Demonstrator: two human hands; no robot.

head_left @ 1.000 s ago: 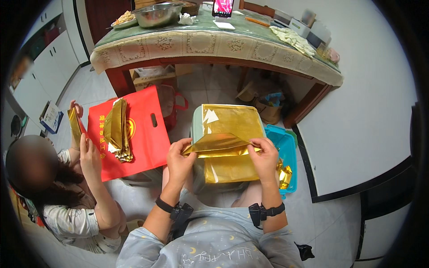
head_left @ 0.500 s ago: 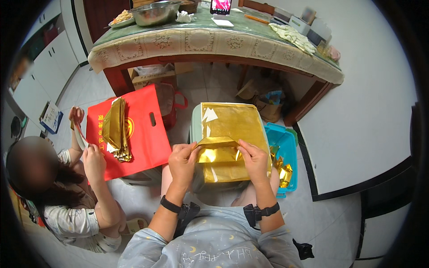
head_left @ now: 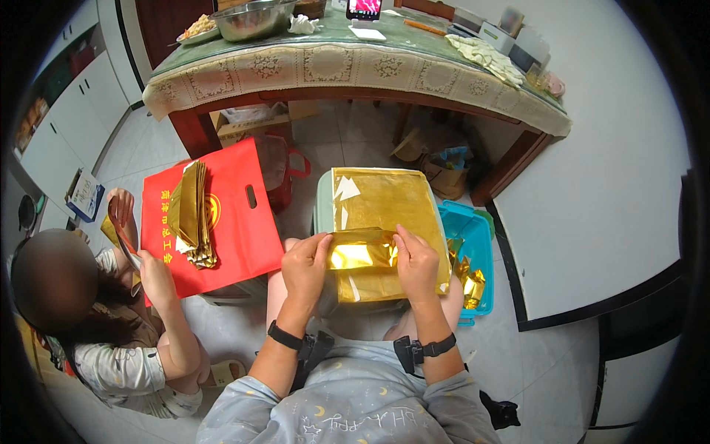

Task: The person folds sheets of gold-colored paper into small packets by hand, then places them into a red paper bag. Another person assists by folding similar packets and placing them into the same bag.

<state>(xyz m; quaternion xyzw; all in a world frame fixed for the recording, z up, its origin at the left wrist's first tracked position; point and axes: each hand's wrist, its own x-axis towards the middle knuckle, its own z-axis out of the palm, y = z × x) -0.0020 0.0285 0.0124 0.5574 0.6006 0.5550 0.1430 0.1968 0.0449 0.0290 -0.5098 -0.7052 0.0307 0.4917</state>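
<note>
A folded sheet of gold foil paper (head_left: 363, 251) is stretched level between my two hands. My left hand (head_left: 303, 265) pinches its left end, thumb and fingers pressed together, and my right hand (head_left: 418, 262) grips the right end the same way. Beneath it, a gold-covered flat surface (head_left: 392, 196) with white triangular patches tops a pale green stool (head_left: 323, 206). Right of the stool, a teal basket (head_left: 485, 255) holds shiny folded gold paper pieces (head_left: 471, 287). To the left, a fanned stack of folded gold papers (head_left: 191, 214) lies on a red bag (head_left: 240, 259).
A seated person (head_left: 126, 355) at left handles a strip of paper (head_left: 122, 226). Ahead stands a table (head_left: 325, 68) with a lace-edged cloth, a metal bowl (head_left: 255, 21) and a phone (head_left: 364, 9). Cardboard boxes (head_left: 255, 129) sit beneath it. A white wall (head_left: 614, 200) rises at right.
The gold paper's raised upper flap now lies lower and flatter, and my hands have drawn slightly closer with it. The other person's hands and paper strip have shifted a little.
</note>
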